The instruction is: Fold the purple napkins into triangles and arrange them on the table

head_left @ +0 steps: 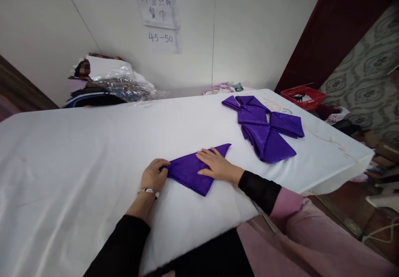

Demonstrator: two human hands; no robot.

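Observation:
A purple cloth napkin [190, 173], folded into a roughly triangular shape, lies on the white-covered table in front of me. At its left corner my left hand [155, 175] pinches the fabric between thumb and fingers. My right hand [216, 164] rests flat on the napkin's right part, fingers stretched out and a little spread. One pointed tip of the cloth sticks out beyond the right fingers, and another corner points toward me.
Several folded purple napkins [255, 121] lie in a loose group at the right on the white tablecloth [102, 156]. Clothes and clear plastic [124, 85] are heaped at the back left. A red basket [304, 97] stands past the table's right edge. A handwritten sign [158, 8] hangs on the wall.

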